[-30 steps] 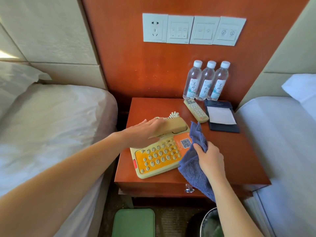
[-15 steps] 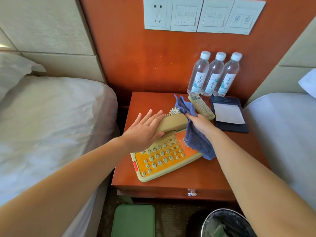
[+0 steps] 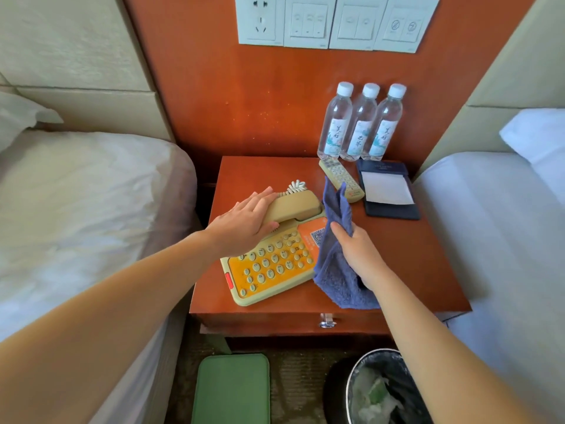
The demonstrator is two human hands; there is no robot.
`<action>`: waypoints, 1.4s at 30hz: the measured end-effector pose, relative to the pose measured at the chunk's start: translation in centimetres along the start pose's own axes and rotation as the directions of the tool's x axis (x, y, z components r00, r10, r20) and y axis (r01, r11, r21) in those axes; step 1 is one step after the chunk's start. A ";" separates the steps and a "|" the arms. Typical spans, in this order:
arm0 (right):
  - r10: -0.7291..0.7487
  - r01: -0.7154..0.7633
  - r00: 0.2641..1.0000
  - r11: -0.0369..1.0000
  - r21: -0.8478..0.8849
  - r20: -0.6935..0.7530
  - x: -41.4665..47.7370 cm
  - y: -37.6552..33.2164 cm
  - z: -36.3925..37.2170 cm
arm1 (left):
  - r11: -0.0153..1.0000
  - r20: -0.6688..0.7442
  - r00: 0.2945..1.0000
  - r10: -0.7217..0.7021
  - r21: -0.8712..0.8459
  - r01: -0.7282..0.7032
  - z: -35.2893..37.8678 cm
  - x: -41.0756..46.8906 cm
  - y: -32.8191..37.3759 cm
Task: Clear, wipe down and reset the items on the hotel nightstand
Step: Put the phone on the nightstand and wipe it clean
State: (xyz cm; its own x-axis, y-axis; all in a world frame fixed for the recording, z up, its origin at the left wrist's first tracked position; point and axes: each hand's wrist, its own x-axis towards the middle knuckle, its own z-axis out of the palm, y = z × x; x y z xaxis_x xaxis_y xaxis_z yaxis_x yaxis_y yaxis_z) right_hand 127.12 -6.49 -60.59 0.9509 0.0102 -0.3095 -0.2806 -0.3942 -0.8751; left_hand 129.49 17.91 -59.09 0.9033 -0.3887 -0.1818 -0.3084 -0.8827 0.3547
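Note:
A beige and orange telephone (image 3: 272, 267) lies at the front left of the reddish wooden nightstand (image 3: 406, 270). My left hand (image 3: 244, 223) rests with straight fingers on the left end of its handset (image 3: 295, 206). My right hand (image 3: 356, 244) grips a blue cloth (image 3: 337, 270) against the phone's right edge; the cloth hangs over the tabletop. Behind it lie a beige remote control (image 3: 341, 179) and a dark notepad holder with white paper (image 3: 386, 189). Three water bottles (image 3: 360, 123) stand in a row by the back panel.
Beds with white linen flank the nightstand, left (image 3: 79, 209) and right (image 3: 504, 228). A green pad (image 3: 230, 390) and a lined waste bin (image 3: 379, 390) sit on the floor in front. A socket and switch plates (image 3: 333, 21) are on the wall panel.
My right hand has drawn the cloth back from the far end of the handset to the phone's right edge. My left hand's fingers have closed together on the handset.

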 end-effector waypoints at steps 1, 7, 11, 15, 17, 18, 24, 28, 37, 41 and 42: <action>-0.001 0.000 0.999 1.000 -0.027 -0.032 -0.9 0.2 0.1 | 1.000 0.004 1.000 -0.002 -0.001 0.002 0.0 -0.1 0.1; -0.027 0.006 0.981 0.994 -0.111 -0.191 -3.7 -0.6 0.7 | 0.999 -0.016 1.000 0.015 0.031 -0.014 0.2 0.1 -0.8; -0.171 0.129 0.950 0.977 -0.168 -0.262 -2.0 -3.4 1.7 | 0.998 -0.040 0.999 -0.005 -0.061 0.003 -0.1 -2.1 -2.2; -0.307 0.271 0.952 0.857 -0.438 -0.012 0.3 -5.1 4.2 | 0.991 -0.018 0.995 -0.094 -0.102 0.092 0.9 -6.0 -6.0; -0.326 0.268 0.945 0.727 -0.632 0.027 0.9 -4.7 5.9 | 0.975 -0.014 0.993 -0.115 -0.191 0.110 0.8 -7.0 -6.5; -0.370 0.266 0.929 0.672 -0.691 -0.003 0.8 -4.5 6.8 | 0.964 -0.040 0.991 -0.131 -0.240 0.118 0.9 -7.2 -6.6; -0.627 0.465 0.771 0.435 -0.771 0.110 -2.0 -4.2 14.3 | 0.934 -0.231 0.952 -0.202 -0.337 0.116 0.7 -7.3 -6.1; -0.637 0.548 0.747 0.424 -0.722 0.193 -2.7 -4.7 15.2 | 0.932 -0.237 0.944 -0.227 -0.333 0.141 0.7 -7.4 -6.1; -0.332 0.241 0.942 0.774 -0.586 -0.050 2.8 -4.6 5.7 | 0.952 -0.079 0.975 -0.207 -0.246 0.182 0.8 -7.2 -6.5; -0.431 0.275 0.902 0.634 -0.723 -0.035 1.1 -4.2 7.5 | 0.958 -0.074 0.973 -0.217 -0.207 0.198 0.7 -7.0 -6.5; -0.477 0.314 0.879 0.599 -0.737 -0.013 0.4 -4.1 8.1 | 0.955 -0.078 0.972 -0.223 -0.219 0.201 0.7 -6.9 -6.5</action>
State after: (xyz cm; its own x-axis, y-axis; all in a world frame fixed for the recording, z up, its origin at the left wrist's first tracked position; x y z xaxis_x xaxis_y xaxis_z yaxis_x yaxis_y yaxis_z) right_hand 127.62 2.58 -60.16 0.9711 0.1850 0.1506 0.2271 -0.9100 -0.3470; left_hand 125.02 26.14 -60.73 0.9697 -0.1603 -0.1841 -0.0472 -0.8630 0.5030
